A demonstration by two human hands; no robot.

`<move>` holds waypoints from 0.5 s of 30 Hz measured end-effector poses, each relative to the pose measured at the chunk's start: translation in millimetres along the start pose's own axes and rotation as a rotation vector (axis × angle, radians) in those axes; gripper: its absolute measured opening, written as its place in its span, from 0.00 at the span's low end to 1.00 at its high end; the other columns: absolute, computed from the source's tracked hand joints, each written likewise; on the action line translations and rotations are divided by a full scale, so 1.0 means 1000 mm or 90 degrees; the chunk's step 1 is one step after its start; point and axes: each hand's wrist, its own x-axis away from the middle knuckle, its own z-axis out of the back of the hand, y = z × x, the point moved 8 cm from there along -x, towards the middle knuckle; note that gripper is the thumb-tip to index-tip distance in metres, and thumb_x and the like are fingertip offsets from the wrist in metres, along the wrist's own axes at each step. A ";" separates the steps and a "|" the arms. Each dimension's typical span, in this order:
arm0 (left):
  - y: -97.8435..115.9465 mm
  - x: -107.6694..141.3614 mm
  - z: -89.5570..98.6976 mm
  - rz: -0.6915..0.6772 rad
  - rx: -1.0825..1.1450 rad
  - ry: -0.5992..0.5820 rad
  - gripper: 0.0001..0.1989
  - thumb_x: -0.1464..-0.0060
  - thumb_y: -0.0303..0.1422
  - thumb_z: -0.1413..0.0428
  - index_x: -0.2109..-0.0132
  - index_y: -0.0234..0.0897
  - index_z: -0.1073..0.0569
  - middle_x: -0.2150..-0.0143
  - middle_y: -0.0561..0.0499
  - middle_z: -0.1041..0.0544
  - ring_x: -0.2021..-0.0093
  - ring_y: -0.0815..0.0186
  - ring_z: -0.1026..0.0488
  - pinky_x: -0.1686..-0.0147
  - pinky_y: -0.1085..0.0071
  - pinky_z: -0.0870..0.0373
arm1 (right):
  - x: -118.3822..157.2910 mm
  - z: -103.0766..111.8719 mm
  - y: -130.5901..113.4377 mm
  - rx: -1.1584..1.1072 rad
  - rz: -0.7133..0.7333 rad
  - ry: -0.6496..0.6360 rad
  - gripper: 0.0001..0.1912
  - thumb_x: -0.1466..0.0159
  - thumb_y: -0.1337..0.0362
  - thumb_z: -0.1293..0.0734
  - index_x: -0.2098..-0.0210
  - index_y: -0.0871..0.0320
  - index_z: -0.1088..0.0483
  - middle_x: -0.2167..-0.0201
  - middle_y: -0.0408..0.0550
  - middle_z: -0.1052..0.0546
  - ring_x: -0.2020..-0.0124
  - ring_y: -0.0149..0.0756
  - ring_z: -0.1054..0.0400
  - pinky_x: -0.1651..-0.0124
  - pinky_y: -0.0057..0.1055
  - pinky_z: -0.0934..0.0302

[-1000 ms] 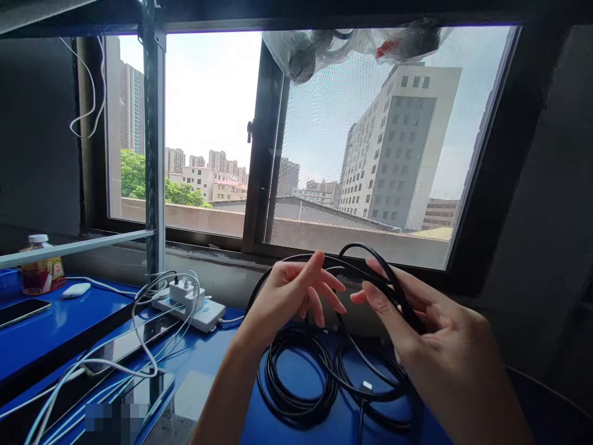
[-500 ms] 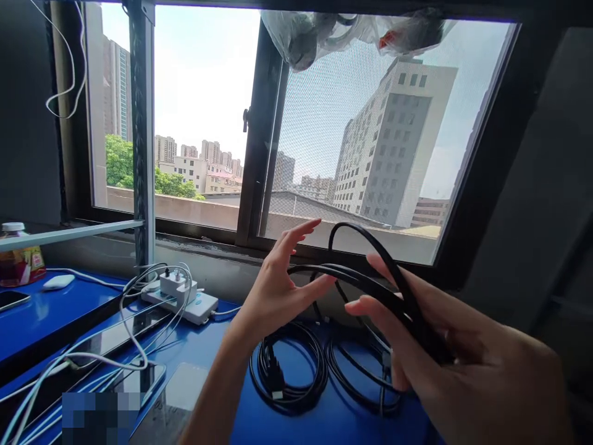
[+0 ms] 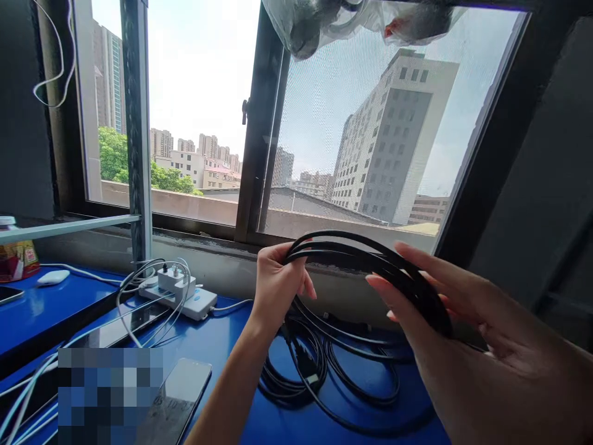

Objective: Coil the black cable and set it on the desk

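Several loops of a black cable (image 3: pixel 343 250) stretch in the air between my two hands, in front of the window. My left hand (image 3: pixel 280 275) is closed around the loops at their left end. At the right end, the bundle lies between the thumb and fingers of my right hand (image 3: pixel 482 327), which curve loosely around it. More of the cable hangs below toward the blue table (image 3: pixel 241 395). Underneath are coils of black cable (image 3: pixel 290 395) with a dark connector (image 3: pixel 306 364) that has a pale metal tip. Which loop the connector belongs to, I cannot tell.
A white power strip (image 3: pixel 199 304) with plugs and white cords stands left of my left arm. A phone (image 3: pixel 185 383) lies nearer, beside a blurred patch. A metal shelf post (image 3: pixel 139 123), a white mouse (image 3: pixel 53 277) and a bottle (image 3: pixel 18 259) are further left.
My left hand has gone from spread fingers to closed around the cable loops. The loops now lie closer together, and my right hand has shifted slightly right. The view has tilted a little.
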 end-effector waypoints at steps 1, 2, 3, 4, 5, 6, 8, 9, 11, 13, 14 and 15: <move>0.001 0.001 0.004 0.007 0.017 0.024 0.27 0.54 0.47 0.40 0.87 0.39 0.44 0.92 0.59 0.46 0.90 0.76 0.46 0.87 0.75 0.52 | -0.003 -0.003 0.003 0.007 0.011 0.006 0.12 0.40 0.51 0.32 0.59 0.44 0.23 0.67 0.41 0.20 0.71 0.38 0.25 0.66 0.33 0.30; 0.003 0.002 0.008 0.009 0.036 0.049 0.28 0.55 0.47 0.39 0.88 0.39 0.46 0.92 0.60 0.47 0.91 0.77 0.50 0.88 0.75 0.56 | -0.006 -0.005 0.005 0.004 0.020 0.012 0.12 0.40 0.50 0.32 0.60 0.46 0.23 0.71 0.41 0.21 0.74 0.37 0.26 0.69 0.31 0.31; 0.005 0.003 0.010 0.009 0.054 0.068 0.29 0.56 0.46 0.39 0.88 0.39 0.47 0.92 0.60 0.48 0.91 0.78 0.53 0.88 0.75 0.58 | -0.008 -0.011 0.008 -0.014 0.020 -0.005 0.13 0.41 0.50 0.32 0.61 0.48 0.23 0.74 0.41 0.21 0.76 0.35 0.27 0.72 0.30 0.32; 0.007 0.004 0.012 0.008 0.071 0.083 0.30 0.55 0.45 0.39 0.87 0.39 0.48 0.92 0.61 0.50 0.90 0.79 0.55 0.88 0.76 0.60 | -0.010 -0.014 0.010 -0.042 0.006 -0.018 0.13 0.42 0.49 0.32 0.64 0.49 0.23 0.77 0.41 0.23 0.79 0.34 0.29 0.74 0.28 0.33; 0.007 0.004 0.012 0.012 0.084 0.087 0.30 0.54 0.44 0.39 0.87 0.38 0.49 0.92 0.61 0.51 0.90 0.80 0.56 0.88 0.76 0.60 | -0.011 -0.017 0.014 -0.076 -0.019 -0.033 0.14 0.42 0.49 0.31 0.67 0.51 0.23 0.80 0.41 0.25 0.81 0.33 0.31 0.76 0.27 0.34; 0.006 0.005 0.010 0.023 0.095 0.081 0.30 0.53 0.43 0.40 0.87 0.38 0.50 0.92 0.61 0.51 0.90 0.80 0.57 0.88 0.76 0.61 | -0.012 -0.020 0.017 -0.113 -0.052 -0.054 0.14 0.43 0.48 0.31 0.70 0.52 0.24 0.83 0.41 0.27 0.83 0.31 0.32 0.78 0.26 0.35; -0.002 0.005 0.001 0.064 0.113 0.046 0.29 0.52 0.42 0.42 0.87 0.38 0.50 0.92 0.61 0.52 0.90 0.81 0.58 0.88 0.77 0.62 | -0.010 -0.022 0.023 -0.190 -0.135 -0.100 0.17 0.44 0.46 0.31 0.74 0.53 0.24 0.88 0.40 0.32 0.88 0.29 0.37 0.85 0.23 0.39; -0.008 0.005 -0.006 0.090 0.119 0.017 0.29 0.51 0.43 0.42 0.88 0.39 0.50 0.92 0.61 0.52 0.91 0.81 0.57 0.88 0.77 0.62 | -0.007 -0.023 0.026 -0.229 -0.176 -0.127 0.18 0.45 0.46 0.31 0.73 0.54 0.24 0.90 0.39 0.35 0.91 0.28 0.40 0.88 0.23 0.44; -0.023 0.007 -0.023 0.135 0.125 -0.054 0.29 0.51 0.44 0.44 0.89 0.39 0.50 0.93 0.61 0.51 0.92 0.80 0.55 0.89 0.77 0.59 | -0.003 -0.019 0.032 -0.301 -0.237 -0.158 0.19 0.47 0.46 0.29 0.68 0.55 0.22 0.95 0.35 0.43 0.95 0.26 0.49 0.94 0.22 0.54; -0.037 0.009 -0.040 0.169 0.122 -0.132 0.29 0.52 0.47 0.45 0.90 0.39 0.48 0.94 0.59 0.49 0.92 0.78 0.47 0.88 0.78 0.52 | -0.001 -0.011 0.039 -0.343 -0.266 -0.150 0.18 0.48 0.49 0.27 0.65 0.54 0.22 0.97 0.33 0.48 0.97 0.25 0.55 0.96 0.22 0.60; -0.043 0.011 -0.048 0.185 0.122 -0.166 0.30 0.53 0.48 0.45 0.90 0.39 0.47 0.94 0.58 0.48 0.91 0.76 0.43 0.86 0.78 0.48 | -0.001 -0.007 0.041 -0.346 -0.264 -0.142 0.16 0.49 0.51 0.26 0.66 0.53 0.21 0.97 0.33 0.50 0.98 0.25 0.56 0.96 0.23 0.60; -0.049 0.013 -0.055 0.202 0.126 -0.190 0.30 0.53 0.49 0.44 0.90 0.39 0.46 0.94 0.58 0.47 0.90 0.74 0.39 0.85 0.78 0.45 | -0.002 -0.004 0.042 -0.337 -0.250 -0.141 0.14 0.49 0.51 0.26 0.67 0.53 0.21 0.98 0.33 0.51 0.98 0.25 0.57 0.96 0.23 0.60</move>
